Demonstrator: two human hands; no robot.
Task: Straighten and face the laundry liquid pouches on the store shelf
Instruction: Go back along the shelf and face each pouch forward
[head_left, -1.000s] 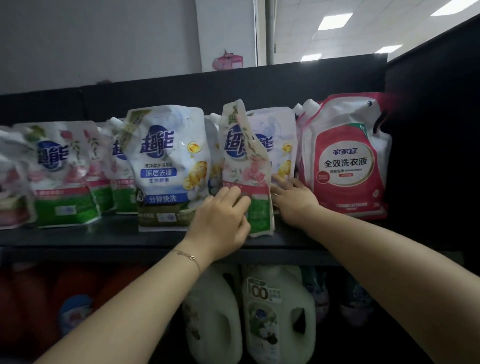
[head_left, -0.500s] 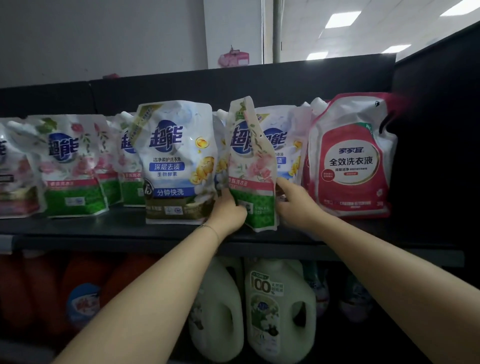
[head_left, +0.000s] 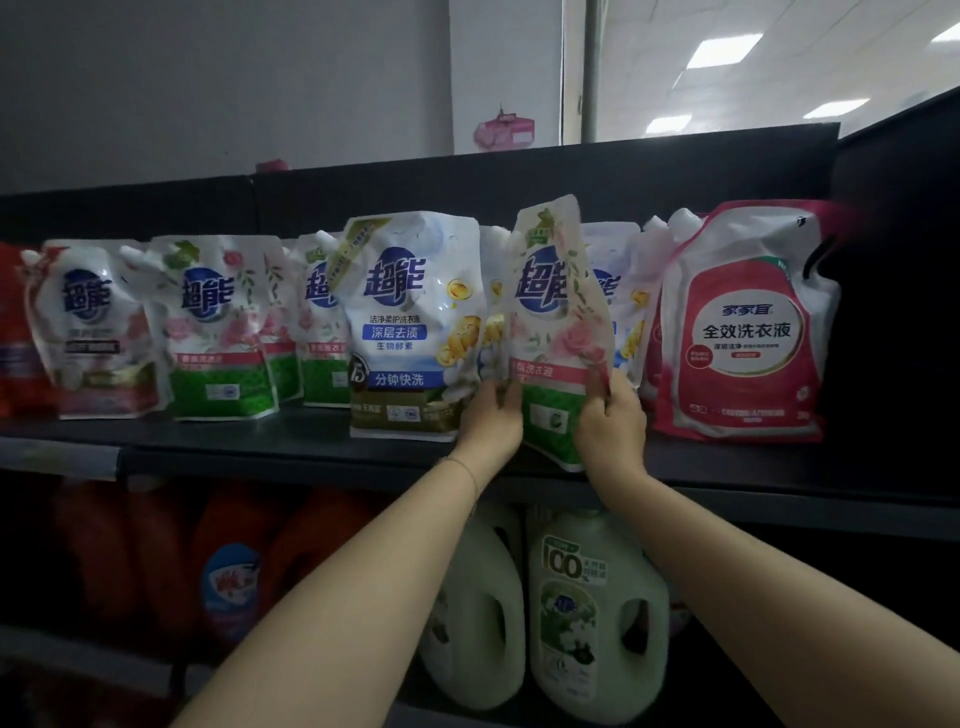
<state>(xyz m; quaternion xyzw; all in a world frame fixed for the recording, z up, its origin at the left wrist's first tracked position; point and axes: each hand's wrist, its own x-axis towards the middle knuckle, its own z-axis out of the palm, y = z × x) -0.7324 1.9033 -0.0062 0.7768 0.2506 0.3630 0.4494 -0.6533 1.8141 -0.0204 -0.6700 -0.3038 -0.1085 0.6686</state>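
A row of laundry liquid pouches stands on a dark shelf (head_left: 311, 447). A green-and-pink rose pouch (head_left: 558, 332) stands at the shelf's front, turned a little sideways and creased. My left hand (head_left: 491, 418) grips its lower left edge and my right hand (head_left: 613, 421) grips its lower right edge. To its left stands a blue-and-gold pouch (head_left: 410, 327), facing front. Behind it a similar blue pouch (head_left: 621, 306) is partly hidden. A red-and-white pouch (head_left: 743, 332) stands at the right end. More rose pouches (head_left: 218, 332) stand to the left.
The shelf's black side panel (head_left: 893, 312) closes off the right end. On the shelf below stand white jugs (head_left: 597, 613) in the middle and red jugs (head_left: 234, 571) to the left. A grey price strip (head_left: 57, 457) runs along the left front edge.
Both hands have shifted from the pouch's base to grip its lower edges. The rose pouch has turned to show more of its front. The camera has moved closer.
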